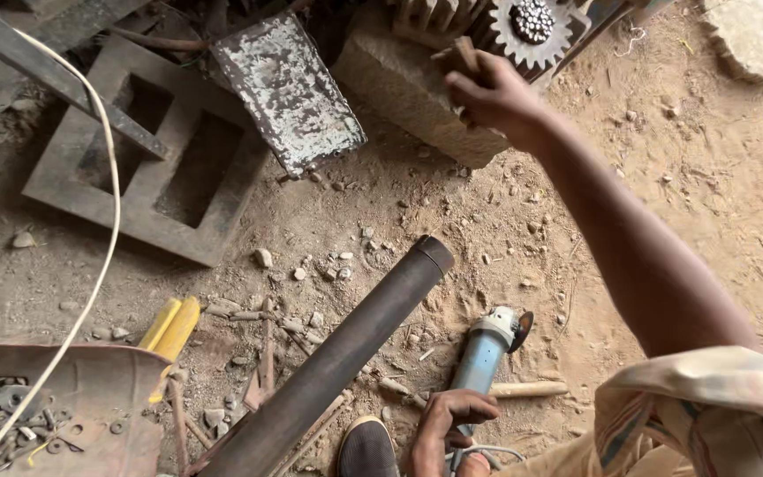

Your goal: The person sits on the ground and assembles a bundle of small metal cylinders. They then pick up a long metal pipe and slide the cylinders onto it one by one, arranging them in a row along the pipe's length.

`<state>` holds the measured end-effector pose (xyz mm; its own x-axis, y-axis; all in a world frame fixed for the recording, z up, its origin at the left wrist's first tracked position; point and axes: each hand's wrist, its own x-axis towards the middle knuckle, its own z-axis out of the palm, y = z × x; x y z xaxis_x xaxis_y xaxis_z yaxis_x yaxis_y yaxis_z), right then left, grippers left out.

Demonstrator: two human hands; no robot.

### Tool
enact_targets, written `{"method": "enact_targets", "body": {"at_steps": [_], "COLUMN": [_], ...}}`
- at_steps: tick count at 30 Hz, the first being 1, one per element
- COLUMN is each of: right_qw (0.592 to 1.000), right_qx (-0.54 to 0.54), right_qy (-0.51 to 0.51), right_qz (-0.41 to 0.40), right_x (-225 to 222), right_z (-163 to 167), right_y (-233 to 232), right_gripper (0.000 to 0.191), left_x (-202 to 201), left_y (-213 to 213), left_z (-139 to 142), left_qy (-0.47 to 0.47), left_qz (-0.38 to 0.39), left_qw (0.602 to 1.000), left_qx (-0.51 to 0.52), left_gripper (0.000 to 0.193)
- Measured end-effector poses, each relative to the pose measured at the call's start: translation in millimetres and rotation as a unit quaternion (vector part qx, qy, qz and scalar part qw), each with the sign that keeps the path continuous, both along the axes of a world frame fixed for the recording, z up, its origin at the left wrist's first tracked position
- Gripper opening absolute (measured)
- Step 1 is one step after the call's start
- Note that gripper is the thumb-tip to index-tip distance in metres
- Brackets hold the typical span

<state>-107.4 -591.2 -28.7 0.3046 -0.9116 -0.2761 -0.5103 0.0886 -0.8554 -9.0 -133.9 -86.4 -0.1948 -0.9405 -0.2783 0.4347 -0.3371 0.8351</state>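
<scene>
The right hand [487, 93] is raised far over the stone block [417, 88], fingers closed around a small brown piece [464, 53]. The left hand [448, 424] grips the blue angle grinder [487, 349] low on its body, resting it on the dirt floor [708, 194] beside the dark pipe [337, 362].

There is a single view, from a camera worn on the person's head, looking steeply down onto a sandy workshop floor from about standing or crouching height, near enough that pebbles and grit read clearly. The near edge takes in the person's own shoe [366, 449] and left hand [446, 422] at the bottom centre, with the patterned sleeve [708, 415] at the near right, while the right hand [490, 93] reaches to the far edge beside a toothed gear [532, 31]. A hollow concrete block [147, 150] fills the far left and a tray of nuts and washers [55, 411] the near left; no second view overlaps with this one.
</scene>
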Motion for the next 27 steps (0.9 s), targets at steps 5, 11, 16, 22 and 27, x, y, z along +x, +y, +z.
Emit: {"method": "enact_targets", "body": {"at_steps": [5,11,16,22,27], "right_qw": [0.890,0.714,0.798,0.660,0.725], "right_qx": [-0.301,-0.575,-0.479,-0.609,-0.518], "right_qy": [0.327,0.395,0.362,0.434,0.446], "right_qz": [0.103,0.062,0.056,0.072,0.080], "right_x": [21.2,45.1,28.7,32.9,30.6], "right_z": [-18.3,-37.0,-37.9,-46.3,-56.1], "right_y": [-21.9,-25.4,-28.3,-54.5,-62.5], "right_gripper": [0.050,0.064,0.034,0.004,0.013], "left_x": [5.1,-2.7,-14.9,-10.5,-9.0], "left_y": [-13.1,-2.3,-8.7,-10.9,-18.3], "left_z": [-28.1,-43.6,-65.7,-58.1,-45.0], "left_qy": [0.023,0.021,0.043,0.019,0.006], "left_qz": [-0.097,-0.084,-0.108,-0.115,-0.111], "left_qw": [0.974,0.992,0.986,0.989,0.991], "left_qx": [-0.202,-0.095,-0.115,-0.096,-0.080], "left_gripper": [0.049,0.052,0.052,0.051,0.051]}}
